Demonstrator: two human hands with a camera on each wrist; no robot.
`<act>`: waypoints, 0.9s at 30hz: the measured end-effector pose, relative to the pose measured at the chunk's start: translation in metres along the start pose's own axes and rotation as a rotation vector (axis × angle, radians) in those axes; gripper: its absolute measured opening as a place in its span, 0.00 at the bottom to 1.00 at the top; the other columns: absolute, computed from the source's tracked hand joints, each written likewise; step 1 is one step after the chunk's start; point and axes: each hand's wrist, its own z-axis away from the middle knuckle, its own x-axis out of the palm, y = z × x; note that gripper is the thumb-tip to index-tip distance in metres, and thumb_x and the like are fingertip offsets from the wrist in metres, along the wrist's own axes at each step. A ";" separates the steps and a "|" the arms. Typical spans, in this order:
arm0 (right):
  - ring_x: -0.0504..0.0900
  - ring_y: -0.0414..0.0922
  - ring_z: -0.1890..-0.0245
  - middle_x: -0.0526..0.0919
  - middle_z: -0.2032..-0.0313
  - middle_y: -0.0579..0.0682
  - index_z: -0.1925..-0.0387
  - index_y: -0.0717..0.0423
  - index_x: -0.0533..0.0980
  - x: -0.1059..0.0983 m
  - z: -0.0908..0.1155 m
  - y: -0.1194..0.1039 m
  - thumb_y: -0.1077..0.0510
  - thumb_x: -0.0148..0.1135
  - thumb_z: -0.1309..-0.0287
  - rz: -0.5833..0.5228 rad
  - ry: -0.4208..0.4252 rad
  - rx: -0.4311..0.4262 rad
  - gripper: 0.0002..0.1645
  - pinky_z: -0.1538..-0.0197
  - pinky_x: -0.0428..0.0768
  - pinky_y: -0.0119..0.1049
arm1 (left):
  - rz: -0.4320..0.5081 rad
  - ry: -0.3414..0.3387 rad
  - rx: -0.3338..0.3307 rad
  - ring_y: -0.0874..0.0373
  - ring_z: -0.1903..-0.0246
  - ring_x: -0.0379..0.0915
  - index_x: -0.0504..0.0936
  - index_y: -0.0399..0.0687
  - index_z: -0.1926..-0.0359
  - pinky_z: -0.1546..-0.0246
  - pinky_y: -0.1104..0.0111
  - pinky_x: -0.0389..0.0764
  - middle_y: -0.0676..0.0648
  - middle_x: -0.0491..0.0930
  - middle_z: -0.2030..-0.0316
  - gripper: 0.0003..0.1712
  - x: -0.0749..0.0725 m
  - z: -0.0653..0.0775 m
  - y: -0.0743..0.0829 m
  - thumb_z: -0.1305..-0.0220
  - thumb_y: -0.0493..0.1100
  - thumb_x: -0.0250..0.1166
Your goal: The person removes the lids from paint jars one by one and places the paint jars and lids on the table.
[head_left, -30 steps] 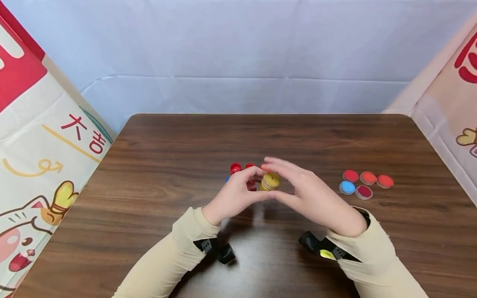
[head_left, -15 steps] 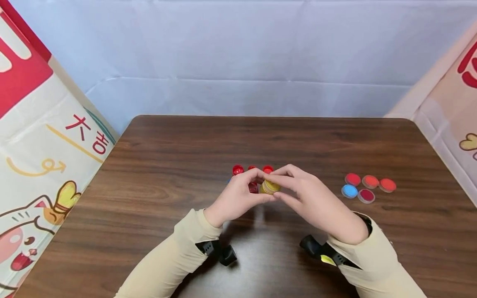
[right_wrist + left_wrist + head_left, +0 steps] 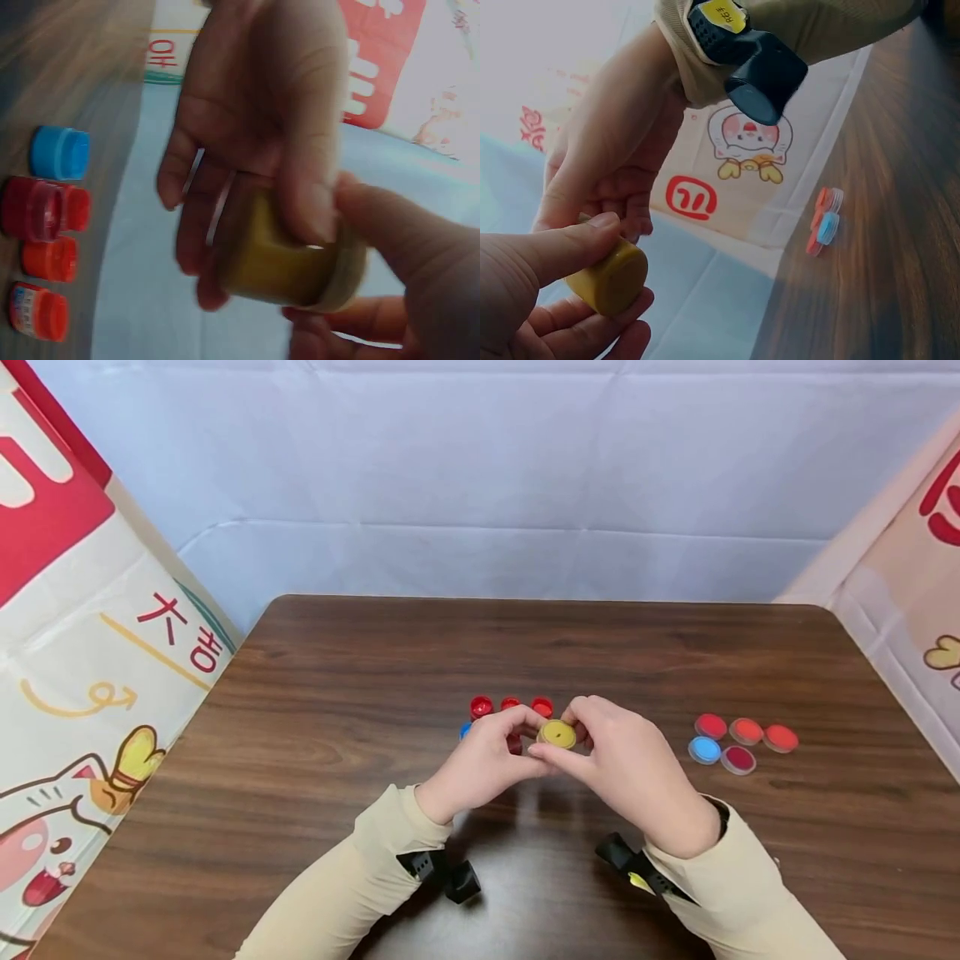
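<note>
Above the table's middle, both hands hold a small mustard-yellow paint pot (image 3: pixel 611 281). My left hand (image 3: pixel 483 760) grips the pot's body between thumb and fingers. The fingers of my right hand (image 3: pixel 630 768) pinch the lid (image 3: pixel 557 734), a yellow disc with a clear rim that faces up in the head view. From the right wrist, the pot (image 3: pixel 270 270) looks blurred and tilted, with the lid's rim (image 3: pixel 351 270) at the right-hand fingertips.
Behind the hands stand several small paint pots, among them red (image 3: pixel 481 707), blue (image 3: pixel 60 152) and dark red (image 3: pixel 30 210) ones. On the table's right lie several clear-rimmed lids, including a blue one (image 3: pixel 704 749) and a dark red one (image 3: pixel 739 760).
My right hand has gone from loosely open beside the pot, through fingers over its top, to pinching the lid's right side. The left hand keeps its grip; the pot shifts slightly right.
</note>
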 end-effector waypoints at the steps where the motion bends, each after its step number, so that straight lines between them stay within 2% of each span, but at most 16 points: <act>1: 0.67 0.36 0.80 0.72 0.76 0.42 0.72 0.52 0.75 -0.001 0.000 0.000 0.45 0.72 0.55 -0.014 -0.010 -0.013 0.18 0.77 0.70 0.30 | -0.013 0.003 0.009 0.58 0.63 0.75 0.78 0.44 0.57 0.64 0.68 0.77 0.52 0.78 0.62 0.18 0.000 0.000 0.001 0.48 0.40 0.72; 4: 0.69 0.36 0.77 0.73 0.72 0.43 0.63 0.56 0.80 -0.007 0.002 0.000 0.51 0.72 0.54 -0.040 -0.064 -0.043 0.18 0.75 0.72 0.30 | -0.037 0.007 0.015 0.61 0.62 0.73 0.78 0.45 0.57 0.64 0.69 0.77 0.54 0.78 0.62 0.18 -0.001 0.000 0.002 0.48 0.41 0.72; 8: 0.71 0.36 0.75 0.76 0.64 0.46 0.50 0.59 0.78 -0.011 0.003 0.002 0.56 0.71 0.52 -0.068 -0.131 -0.114 0.25 0.74 0.72 0.29 | -0.013 0.002 0.008 0.62 0.60 0.74 0.77 0.43 0.55 0.62 0.69 0.78 0.53 0.78 0.61 0.19 -0.003 0.001 0.002 0.48 0.40 0.71; 14: 0.79 0.40 0.59 0.78 0.51 0.47 0.44 0.56 0.75 -0.017 0.003 0.009 0.64 0.68 0.50 -0.218 -0.206 -0.230 0.29 0.64 0.79 0.31 | -0.001 -0.029 -0.008 0.61 0.59 0.74 0.77 0.46 0.55 0.61 0.68 0.79 0.54 0.78 0.60 0.20 -0.004 0.002 0.002 0.49 0.42 0.72; 17: 0.78 0.42 0.51 0.77 0.48 0.47 0.42 0.54 0.73 -0.021 0.002 0.012 0.65 0.67 0.50 -0.264 -0.241 -0.227 0.30 0.58 0.80 0.35 | -0.007 -0.034 -0.010 0.62 0.59 0.74 0.77 0.48 0.55 0.62 0.67 0.79 0.55 0.78 0.60 0.20 -0.004 0.003 0.002 0.49 0.43 0.72; 20: 0.75 0.44 0.46 0.76 0.45 0.48 0.41 0.53 0.72 -0.022 0.002 0.014 0.65 0.67 0.49 -0.264 -0.248 -0.215 0.31 0.55 0.79 0.38 | -0.012 -0.023 0.007 0.63 0.59 0.74 0.77 0.47 0.55 0.61 0.66 0.79 0.55 0.78 0.59 0.20 -0.003 0.002 0.002 0.49 0.42 0.72; 23: 0.73 0.46 0.43 0.72 0.41 0.50 0.40 0.54 0.70 -0.019 0.001 0.013 0.60 0.68 0.48 -0.259 -0.231 -0.191 0.33 0.57 0.79 0.36 | -0.014 -0.010 0.030 0.62 0.58 0.74 0.77 0.44 0.54 0.59 0.65 0.78 0.53 0.78 0.59 0.20 -0.004 0.001 0.001 0.48 0.40 0.71; 25: 0.73 0.45 0.45 0.72 0.42 0.49 0.41 0.54 0.70 -0.016 0.000 0.011 0.53 0.69 0.49 -0.221 -0.191 -0.151 0.33 0.58 0.79 0.36 | -0.016 -0.002 0.041 0.62 0.59 0.74 0.76 0.43 0.55 0.58 0.65 0.77 0.51 0.78 0.59 0.19 -0.005 0.000 0.000 0.48 0.39 0.71; 27: 0.75 0.44 0.51 0.73 0.48 0.47 0.45 0.53 0.70 -0.012 -0.001 0.009 0.45 0.69 0.51 -0.169 -0.137 -0.089 0.34 0.61 0.79 0.36 | -0.022 0.005 0.048 0.62 0.60 0.74 0.76 0.43 0.55 0.60 0.65 0.77 0.51 0.78 0.60 0.18 -0.005 -0.001 0.000 0.48 0.38 0.71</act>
